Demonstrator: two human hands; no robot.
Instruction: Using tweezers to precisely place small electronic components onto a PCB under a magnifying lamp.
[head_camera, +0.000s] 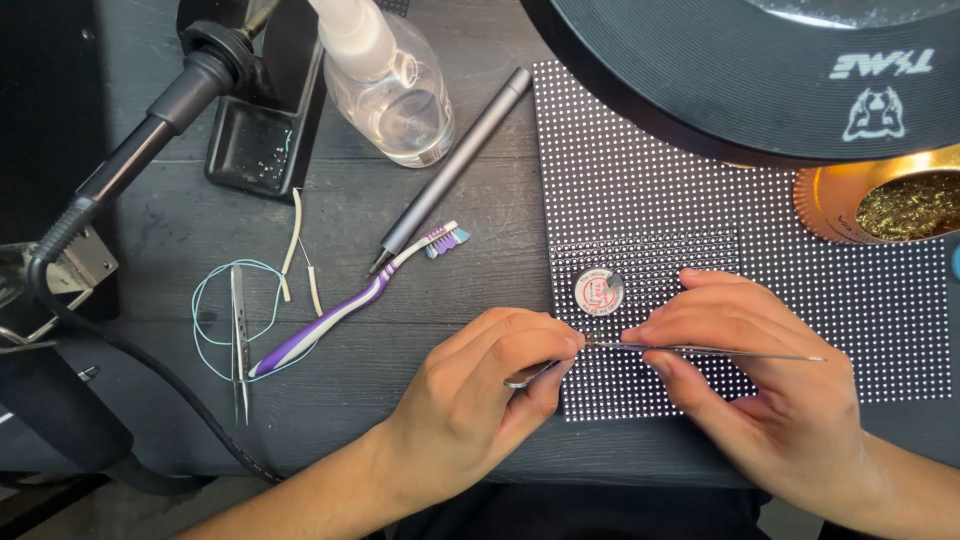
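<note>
The right hand (770, 390) fingers pinch thin tweezers (715, 351), long axis 3-to-9 o'clock, tip at 9 meeting the left hand (480, 395), whose fingers clamp a small metal tool (530, 376) over the dotted panel (640, 200).

Two hands are seen: the left hand (480, 395) at 6 o'clock and the right hand (760, 385) at 4 o'clock. Three tweezers are counted, possibly: one (239, 340) at 9 o'clock, one (720, 351) in the right hand, and a metal tool (532, 375) in the left hand that is mostly hidden. One toothbrush (350, 305), one pen tool (450, 160), one bottle (385, 75), one panel (850, 280), one small tin (598, 290) and two white wire pieces (296, 240) are counted.
</note>
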